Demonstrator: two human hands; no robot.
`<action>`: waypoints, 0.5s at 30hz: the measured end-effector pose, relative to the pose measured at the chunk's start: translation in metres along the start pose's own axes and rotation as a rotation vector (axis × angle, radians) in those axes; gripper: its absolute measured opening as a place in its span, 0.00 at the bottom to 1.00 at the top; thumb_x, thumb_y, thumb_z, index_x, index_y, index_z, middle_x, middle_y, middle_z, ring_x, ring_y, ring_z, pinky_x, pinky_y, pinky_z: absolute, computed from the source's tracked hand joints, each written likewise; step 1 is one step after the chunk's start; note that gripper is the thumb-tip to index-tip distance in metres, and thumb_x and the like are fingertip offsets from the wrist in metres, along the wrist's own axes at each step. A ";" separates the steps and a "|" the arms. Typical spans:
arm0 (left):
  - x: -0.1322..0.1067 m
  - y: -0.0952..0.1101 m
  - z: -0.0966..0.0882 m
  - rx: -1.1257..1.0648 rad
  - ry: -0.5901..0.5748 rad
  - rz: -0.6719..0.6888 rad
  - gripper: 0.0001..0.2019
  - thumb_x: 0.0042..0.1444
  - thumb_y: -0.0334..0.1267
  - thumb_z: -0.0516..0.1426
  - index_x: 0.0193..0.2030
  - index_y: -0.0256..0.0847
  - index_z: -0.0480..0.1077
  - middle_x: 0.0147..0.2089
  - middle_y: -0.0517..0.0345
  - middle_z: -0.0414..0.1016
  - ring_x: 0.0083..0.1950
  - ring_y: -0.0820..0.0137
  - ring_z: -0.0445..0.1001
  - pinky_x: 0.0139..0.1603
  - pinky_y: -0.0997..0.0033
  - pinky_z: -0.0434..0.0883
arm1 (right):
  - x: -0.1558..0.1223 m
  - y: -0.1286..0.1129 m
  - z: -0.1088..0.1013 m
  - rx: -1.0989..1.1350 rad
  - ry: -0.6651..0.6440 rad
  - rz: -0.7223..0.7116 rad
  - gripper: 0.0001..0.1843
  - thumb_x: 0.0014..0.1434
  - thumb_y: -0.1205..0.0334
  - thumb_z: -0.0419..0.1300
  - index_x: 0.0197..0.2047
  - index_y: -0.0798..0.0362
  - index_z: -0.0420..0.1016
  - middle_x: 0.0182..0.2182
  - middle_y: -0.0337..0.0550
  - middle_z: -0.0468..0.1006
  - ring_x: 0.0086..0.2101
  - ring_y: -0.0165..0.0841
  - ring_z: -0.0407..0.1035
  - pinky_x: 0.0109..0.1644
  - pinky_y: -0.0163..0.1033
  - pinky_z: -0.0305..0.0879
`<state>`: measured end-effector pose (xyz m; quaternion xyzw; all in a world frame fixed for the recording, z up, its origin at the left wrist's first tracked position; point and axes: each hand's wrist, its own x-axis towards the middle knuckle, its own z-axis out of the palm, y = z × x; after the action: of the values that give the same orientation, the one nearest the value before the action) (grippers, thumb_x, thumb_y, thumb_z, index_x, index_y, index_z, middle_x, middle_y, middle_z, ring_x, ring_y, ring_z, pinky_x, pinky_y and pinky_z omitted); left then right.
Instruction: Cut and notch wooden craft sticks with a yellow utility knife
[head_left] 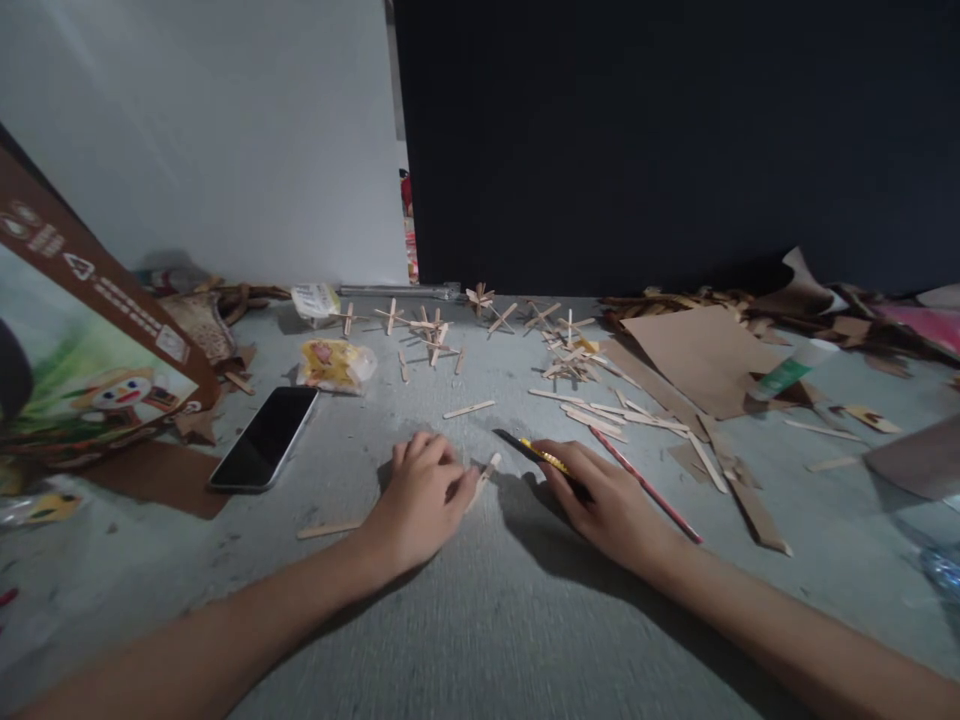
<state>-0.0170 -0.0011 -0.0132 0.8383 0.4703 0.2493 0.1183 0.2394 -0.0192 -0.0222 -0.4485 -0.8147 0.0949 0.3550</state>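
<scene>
Fingers (420,455) of the left hand (424,495) are curling down, pinching a stick (487,470) against the grey surface (480,620). Fingers of the right hand (607,500) are closing around a yellow-black cutter (536,452), with its dark end lying near the stick. A red pencil (645,485) is lying against the right hand. A phone (264,437) is resting left of both hands. Loose sticks (592,410), cardboard (697,355) and a tube (791,372) are lying beyond.

Phone (264,437) left of left hand (424,500); stick (487,470) pinned under it. Cutter (536,452) in right hand (607,500), pencil (646,486) just right (contact unclear). Cardboard (701,355) lies behind, further right.
</scene>
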 end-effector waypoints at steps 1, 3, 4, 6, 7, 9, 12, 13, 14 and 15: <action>0.001 0.001 -0.002 -0.018 0.009 -0.012 0.14 0.70 0.37 0.56 0.32 0.41 0.78 0.41 0.52 0.74 0.51 0.57 0.70 0.56 0.51 0.65 | 0.000 0.003 -0.002 0.000 -0.022 -0.022 0.17 0.76 0.60 0.51 0.61 0.47 0.74 0.48 0.52 0.84 0.44 0.41 0.81 0.46 0.45 0.78; 0.004 0.001 -0.006 -0.077 -0.008 -0.001 0.08 0.68 0.35 0.57 0.47 0.43 0.79 0.49 0.50 0.77 0.56 0.55 0.72 0.59 0.50 0.65 | 0.001 0.011 -0.008 -0.022 -0.103 -0.082 0.18 0.76 0.59 0.51 0.61 0.46 0.77 0.46 0.51 0.84 0.40 0.41 0.81 0.44 0.46 0.78; 0.005 0.001 -0.007 -0.110 -0.043 0.029 0.11 0.67 0.35 0.58 0.53 0.45 0.78 0.53 0.50 0.78 0.60 0.54 0.71 0.61 0.50 0.65 | 0.002 0.016 -0.010 -0.045 -0.162 -0.127 0.18 0.75 0.57 0.52 0.60 0.46 0.79 0.44 0.51 0.85 0.37 0.41 0.80 0.41 0.46 0.78; 0.006 0.000 -0.008 -0.158 -0.126 0.101 0.19 0.65 0.34 0.60 0.63 0.48 0.74 0.62 0.49 0.76 0.68 0.52 0.67 0.66 0.47 0.63 | 0.003 0.025 -0.014 -0.072 -0.194 -0.143 0.18 0.75 0.56 0.52 0.59 0.46 0.80 0.43 0.51 0.86 0.35 0.40 0.80 0.41 0.46 0.77; 0.007 -0.001 -0.008 -0.169 -0.154 0.127 0.22 0.65 0.34 0.60 0.65 0.49 0.73 0.64 0.49 0.75 0.70 0.52 0.65 0.68 0.46 0.62 | 0.004 0.029 -0.015 -0.063 -0.183 -0.139 0.18 0.75 0.56 0.53 0.59 0.47 0.80 0.43 0.51 0.86 0.36 0.40 0.80 0.42 0.46 0.77; 0.007 -0.004 -0.005 -0.180 -0.158 0.134 0.22 0.65 0.34 0.60 0.65 0.49 0.73 0.66 0.48 0.74 0.72 0.52 0.64 0.71 0.45 0.61 | 0.006 0.034 -0.015 -0.020 -0.161 -0.134 0.18 0.75 0.56 0.53 0.58 0.47 0.81 0.42 0.51 0.86 0.36 0.39 0.80 0.43 0.46 0.76; 0.006 -0.007 0.000 -0.195 -0.090 0.100 0.16 0.68 0.36 0.58 0.61 0.45 0.75 0.62 0.47 0.76 0.68 0.54 0.68 0.69 0.47 0.62 | 0.007 0.036 -0.015 0.044 -0.106 -0.113 0.16 0.75 0.55 0.54 0.55 0.48 0.82 0.40 0.49 0.86 0.34 0.39 0.79 0.42 0.45 0.75; 0.005 -0.007 0.001 -0.190 -0.061 0.083 0.14 0.68 0.37 0.59 0.58 0.44 0.76 0.60 0.47 0.77 0.66 0.54 0.70 0.67 0.47 0.63 | 0.008 0.035 -0.015 0.051 -0.081 -0.094 0.16 0.74 0.55 0.55 0.54 0.48 0.82 0.39 0.49 0.85 0.34 0.38 0.79 0.43 0.45 0.74; 0.005 -0.007 0.001 -0.173 -0.030 0.062 0.12 0.67 0.38 0.60 0.55 0.43 0.76 0.58 0.47 0.77 0.64 0.54 0.71 0.65 0.48 0.65 | 0.008 0.034 -0.015 0.048 -0.063 -0.078 0.15 0.74 0.55 0.55 0.54 0.49 0.81 0.39 0.49 0.85 0.34 0.38 0.78 0.44 0.45 0.74; 0.004 -0.006 0.002 -0.144 0.001 0.035 0.09 0.66 0.39 0.61 0.51 0.42 0.77 0.55 0.48 0.78 0.61 0.54 0.72 0.63 0.49 0.66 | 0.008 0.033 -0.015 0.036 -0.055 -0.071 0.15 0.74 0.55 0.56 0.55 0.50 0.80 0.38 0.49 0.84 0.34 0.38 0.78 0.43 0.45 0.73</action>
<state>-0.0184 0.0053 -0.0158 0.8356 0.4364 0.2849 0.1735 0.2682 0.0039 -0.0229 -0.4102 -0.8376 0.1093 0.3437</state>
